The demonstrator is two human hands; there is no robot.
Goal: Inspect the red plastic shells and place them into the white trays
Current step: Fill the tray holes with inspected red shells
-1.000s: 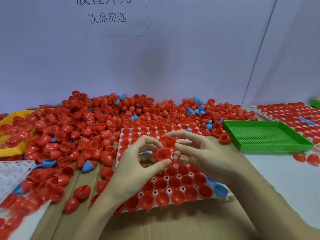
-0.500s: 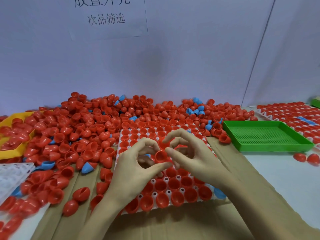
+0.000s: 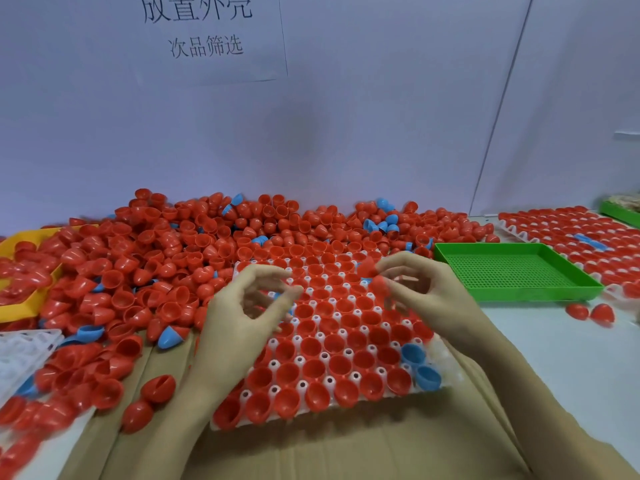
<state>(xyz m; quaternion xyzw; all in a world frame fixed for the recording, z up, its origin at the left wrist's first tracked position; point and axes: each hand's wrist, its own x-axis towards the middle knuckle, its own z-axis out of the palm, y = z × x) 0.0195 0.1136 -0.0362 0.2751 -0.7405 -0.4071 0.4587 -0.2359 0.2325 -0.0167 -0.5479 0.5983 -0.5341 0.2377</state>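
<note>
A white tray (image 3: pixel 449 370) lies on cardboard in front of me, nearly all its cups filled with red shells and two with blue shells (image 3: pixel 419 365). My right hand (image 3: pixel 429 296) hovers over the tray's far right part and pinches a red shell (image 3: pixel 379 285) at its fingertips. Over the tray's left part, my left hand (image 3: pixel 239 327) is curled, thumb and forefinger close together. Motion blur hides whether anything is between them. A big pile of loose red shells (image 3: pixel 156 258) spreads behind and to the left of the tray.
A green perforated tray (image 3: pixel 519 271) sits to the right, and a filled white tray (image 3: pixel 571 230) lies behind it. To the far left are a yellow tray (image 3: pixel 20 237) and an empty white tray (image 3: pixel 20 355). Two loose red shells (image 3: pixel 588 311) lie at right. A few blue shells are mixed into the pile.
My hands were together over the tray's middle around one red shell. They have pulled apart sideways, and the right hand now carries a red shell.
</note>
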